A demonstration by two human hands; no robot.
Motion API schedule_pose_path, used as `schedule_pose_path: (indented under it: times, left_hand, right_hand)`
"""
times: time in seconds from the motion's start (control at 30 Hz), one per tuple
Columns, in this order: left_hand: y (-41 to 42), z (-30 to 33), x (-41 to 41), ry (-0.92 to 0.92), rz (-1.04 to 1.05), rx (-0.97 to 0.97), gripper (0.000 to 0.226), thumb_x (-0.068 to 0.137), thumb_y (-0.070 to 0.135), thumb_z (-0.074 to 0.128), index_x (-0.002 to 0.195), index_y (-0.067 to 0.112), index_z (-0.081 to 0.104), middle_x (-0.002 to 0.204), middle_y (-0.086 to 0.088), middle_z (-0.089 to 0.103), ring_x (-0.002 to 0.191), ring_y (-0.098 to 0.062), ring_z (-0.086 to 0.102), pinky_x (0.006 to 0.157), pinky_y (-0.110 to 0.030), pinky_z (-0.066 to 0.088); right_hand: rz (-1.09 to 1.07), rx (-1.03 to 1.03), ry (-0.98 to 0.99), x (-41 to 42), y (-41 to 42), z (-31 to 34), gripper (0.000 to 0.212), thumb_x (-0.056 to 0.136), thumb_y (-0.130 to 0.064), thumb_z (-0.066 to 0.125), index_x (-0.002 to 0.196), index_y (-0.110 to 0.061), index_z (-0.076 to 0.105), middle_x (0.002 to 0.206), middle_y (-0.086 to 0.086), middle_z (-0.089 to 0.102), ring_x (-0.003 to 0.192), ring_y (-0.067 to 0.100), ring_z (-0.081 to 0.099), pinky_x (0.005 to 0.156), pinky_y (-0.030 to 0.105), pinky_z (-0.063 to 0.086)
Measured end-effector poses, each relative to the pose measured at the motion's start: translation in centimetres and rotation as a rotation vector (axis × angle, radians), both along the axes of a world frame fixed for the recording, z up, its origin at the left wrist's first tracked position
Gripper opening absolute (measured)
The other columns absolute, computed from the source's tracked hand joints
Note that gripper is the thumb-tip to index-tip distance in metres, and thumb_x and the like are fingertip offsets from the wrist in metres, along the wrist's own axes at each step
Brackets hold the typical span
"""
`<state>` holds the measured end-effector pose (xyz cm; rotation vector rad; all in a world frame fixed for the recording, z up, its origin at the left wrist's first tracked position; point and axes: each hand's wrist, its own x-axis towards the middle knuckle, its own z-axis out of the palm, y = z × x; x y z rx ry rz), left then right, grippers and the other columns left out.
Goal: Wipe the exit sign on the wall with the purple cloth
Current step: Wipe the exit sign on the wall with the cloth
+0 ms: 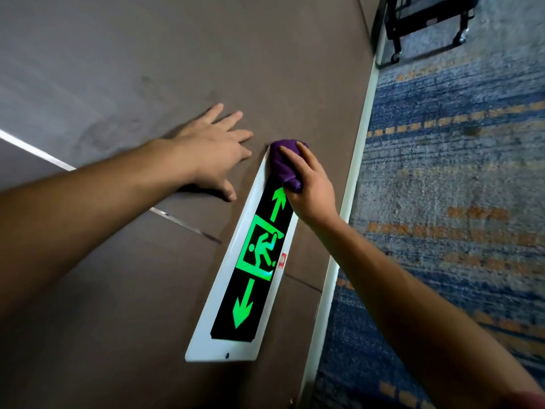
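The exit sign (250,270) is a long white-framed black panel low on the brown wall, with a glowing green running figure and two green arrows. A bunched purple cloth (283,164) covers the sign's far end. My right hand (309,187) grips the cloth and presses it onto the sign, fingers curled over it. My left hand (215,152) lies flat on the wall just left of the sign's far end, fingers spread and straight, holding nothing.
A white skirting strip (354,178) runs along the wall's base beside the sign. Blue and orange patterned carpet (457,187) covers the floor on the right. A black wheeled frame (424,25) stands on the carpet at the top right.
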<state>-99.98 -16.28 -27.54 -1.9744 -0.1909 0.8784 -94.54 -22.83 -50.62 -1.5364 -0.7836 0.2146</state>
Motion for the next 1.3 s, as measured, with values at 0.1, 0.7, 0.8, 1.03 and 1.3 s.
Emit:
schedule_pose_path:
  times: [0.1, 0.7, 0.8, 1.03, 1.3]
  left_hand:
    - [-0.2, -0.2, 0.4, 0.01, 0.003, 0.013, 0.1, 0.076, 0.081, 0.06, 0.158, 0.031, 0.031, 0.171, -0.001, 0.014, 0.158, -0.03, -0.005, 0.126, -0.056, -0.002]
    - [0.0, -1.0, -0.9, -0.028, -0.045, 0.066, 0.102, 0.078, 0.08, 0.058, 0.159, 0.026, 0.03, 0.17, 0.0, 0.017, 0.158, -0.032, -0.003, 0.123, -0.063, -0.001]
    - [-0.1, -0.9, -1.3, -0.024, -0.057, 0.078, 0.103, 0.079, 0.081, 0.056, 0.16, 0.024, 0.027, 0.17, 0.0, 0.016, 0.158, -0.031, -0.002, 0.124, -0.062, 0.0]
    - [0.3, -0.6, -1.6, -0.025, -0.072, 0.052, 0.105, 0.076, 0.087, 0.05, 0.16, 0.029, 0.024, 0.172, 0.001, 0.01, 0.158, -0.03, -0.005, 0.126, -0.057, -0.002]
    - [0.5, -0.7, -2.1, -0.032, -0.102, 0.049, 0.103, 0.079, 0.084, 0.05, 0.16, 0.027, 0.026, 0.171, -0.001, 0.013, 0.158, -0.031, -0.002, 0.126, -0.056, -0.001]
  right_hand:
    - [-0.029, 0.009, 0.017, -1.1, -0.4, -1.4, 0.066, 0.093, -0.016, 0.072, 0.151, -0.035, 0.048, 0.166, 0.0, 0.036, 0.148, 0.027, 0.041, 0.112, 0.045, 0.047]
    - [-0.04, -0.018, 0.595, 1.0, -4.4, -2.9, 0.078, 0.074, -0.016, 0.073, 0.147, -0.024, 0.044, 0.124, 0.0, 0.066, 0.105, 0.023, 0.069, 0.096, 0.047, 0.06]
    - [0.024, 0.103, 0.704, 1.7, -4.3, -1.7, 0.066, 0.071, -0.023, 0.077, 0.133, -0.026, 0.056, 0.113, -0.004, 0.067, 0.101, 0.017, 0.069, 0.087, 0.038, 0.063]
    - [-0.008, 0.067, 0.52, 0.5, -2.0, 0.6, 0.06, 0.089, 0.0, 0.066, 0.144, -0.021, 0.052, 0.138, 0.003, 0.062, 0.124, 0.023, 0.061, 0.11, 0.045, 0.051]
    - [0.045, 0.068, 0.566, -1.0, -0.5, -0.2, 0.07, 0.089, -0.013, 0.07, 0.152, -0.028, 0.042, 0.143, 0.001, 0.059, 0.122, 0.021, 0.062, 0.107, 0.045, 0.053]
